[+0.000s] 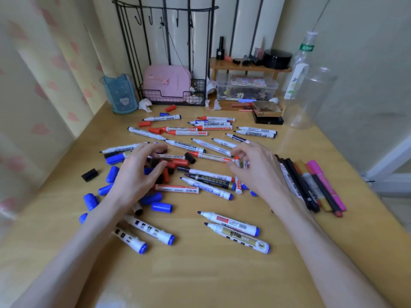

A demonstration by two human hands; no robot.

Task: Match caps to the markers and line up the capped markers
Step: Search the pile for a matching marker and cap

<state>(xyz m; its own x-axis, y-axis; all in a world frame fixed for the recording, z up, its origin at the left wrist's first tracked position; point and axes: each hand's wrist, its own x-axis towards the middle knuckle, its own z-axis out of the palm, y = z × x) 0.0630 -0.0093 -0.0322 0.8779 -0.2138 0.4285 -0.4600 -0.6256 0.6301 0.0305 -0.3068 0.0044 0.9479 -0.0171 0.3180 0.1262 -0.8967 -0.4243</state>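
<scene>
A wooden table (211, 274) carries a scatter of uncapped whiteboard markers (185, 145) across its middle, most with white barrels and blue, red or black ends. Two red-labelled ones read "WHITEBOARD": one toward the far edge (178, 129) and one in the middle (211, 160). The small print and barcodes on the other barrels are too fine to read.

The left hand (138, 172) hovers palm-down over a heap of red and black caps (175, 162) left of centre, fingers curled and spread. Whether it pinches one cannot be told. The right hand (255, 167) is right of centre, its thumb and fingers curled round a red-ended marker (240, 162).

Loose blue caps (112, 174) lie toward the left edge, and a black cap (89, 174) sits apart from them. More red caps (144, 124) lie nearer the far edge.

Along the right edge, capped markers lie side by side in a row (298, 185), mostly dark, with a pink one (327, 185) outermost. Near the front edge lie two pairs of blue-ended markers (229, 223), uncapped. A black-and-gold marker (211, 180) lies between the hands.

At the far right corner stands a clear bottle (300, 70) with a green neck label, its writing illegible.
</scene>
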